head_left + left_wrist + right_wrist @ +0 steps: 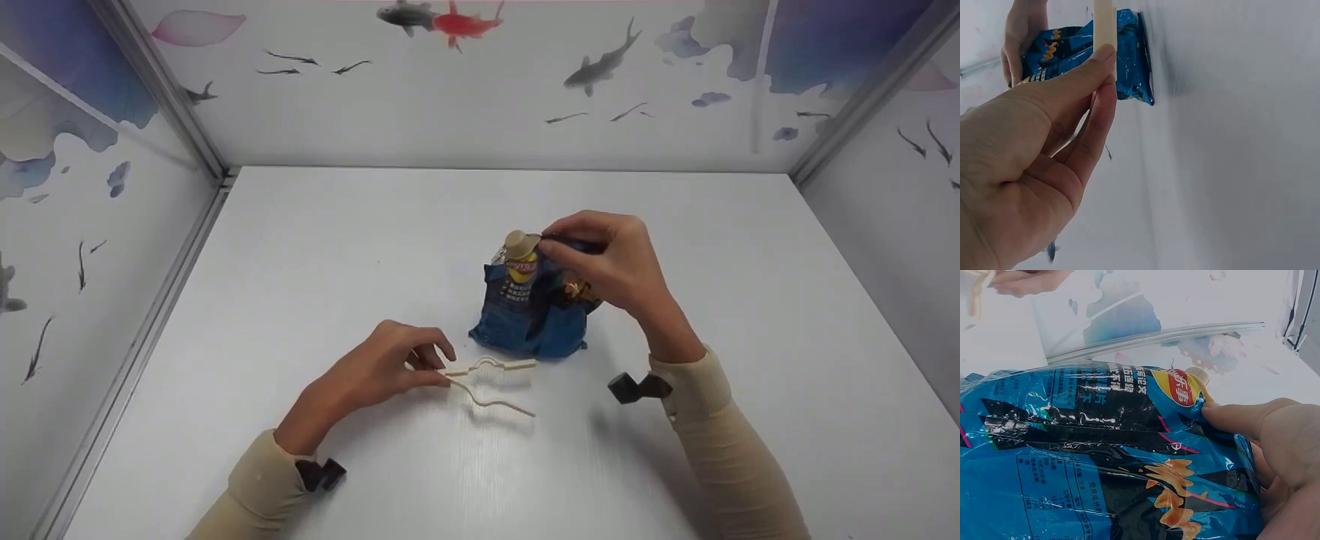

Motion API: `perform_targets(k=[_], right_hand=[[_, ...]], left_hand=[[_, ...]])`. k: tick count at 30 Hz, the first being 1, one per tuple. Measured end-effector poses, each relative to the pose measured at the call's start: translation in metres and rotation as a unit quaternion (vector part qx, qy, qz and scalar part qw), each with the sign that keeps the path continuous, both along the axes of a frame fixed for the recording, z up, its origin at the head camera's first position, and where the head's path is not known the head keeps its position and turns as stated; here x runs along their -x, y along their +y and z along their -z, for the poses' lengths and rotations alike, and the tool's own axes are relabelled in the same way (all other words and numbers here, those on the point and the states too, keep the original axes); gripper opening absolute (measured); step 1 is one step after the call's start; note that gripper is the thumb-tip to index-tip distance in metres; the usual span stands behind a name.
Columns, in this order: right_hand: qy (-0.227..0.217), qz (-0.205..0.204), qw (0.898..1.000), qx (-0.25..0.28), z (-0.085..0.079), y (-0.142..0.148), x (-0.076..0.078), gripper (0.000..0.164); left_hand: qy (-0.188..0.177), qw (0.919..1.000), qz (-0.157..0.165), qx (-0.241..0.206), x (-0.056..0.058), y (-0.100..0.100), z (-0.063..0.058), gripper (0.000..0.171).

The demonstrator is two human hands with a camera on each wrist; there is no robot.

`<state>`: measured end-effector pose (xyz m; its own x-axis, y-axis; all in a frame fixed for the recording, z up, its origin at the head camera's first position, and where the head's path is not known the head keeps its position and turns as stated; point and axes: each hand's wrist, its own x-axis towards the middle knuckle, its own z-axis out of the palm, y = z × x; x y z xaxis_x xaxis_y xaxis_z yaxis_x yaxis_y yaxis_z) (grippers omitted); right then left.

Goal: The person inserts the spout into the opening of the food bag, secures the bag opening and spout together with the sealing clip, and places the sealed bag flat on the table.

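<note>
A blue crisp packet (pixel 529 322) stands upright on the white table, its printed back with a yellow and red logo showing in the right wrist view. My right hand (pixel 611 259) pinches the packet's top edge between thumb and fingers. A beige round cap (pixel 519 244) sits at the packet's top left corner, right beside my right fingertips. Lower and to the left, my left hand (pixel 382 367) pinches one end of a beige hinged bag clip (pixel 491 403). The clip's two thin arms spread apart towards the right, each with a curved bend in the middle, in front of the packet.
The white tabletop (pixel 337 247) is enclosed by panels (pixel 480 112) printed with fish and flowers, at the back and both sides. A metal frame edge (pixel 161 277) runs along the left. Small black devices (pixel 637 388) are worn at both wrists.
</note>
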<state>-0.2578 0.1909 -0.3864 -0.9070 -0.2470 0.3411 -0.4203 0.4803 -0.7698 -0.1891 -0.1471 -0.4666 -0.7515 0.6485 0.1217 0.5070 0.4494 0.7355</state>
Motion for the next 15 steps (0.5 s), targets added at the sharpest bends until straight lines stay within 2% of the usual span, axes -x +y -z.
perform_targets(k=[3,10,15], right_hand=[[0.0,0.002,1.0,0.0,0.0,0.0,0.0,0.014],[-0.006,0.0,1.0,0.006,-0.002,0.0,-0.001,0.015],[-0.009,0.0,1.0,0.004,-0.001,-0.001,-0.001,0.016]], left_hand=[[0.007,0.9996,-0.014,-0.024,0.0,-0.006,-0.001,0.024],[0.025,0.9949,-0.055,-0.08,-0.002,-0.019,0.008,0.023],[0.034,0.9899,-0.091,-0.103,-0.004,-0.029,0.005,0.023]])
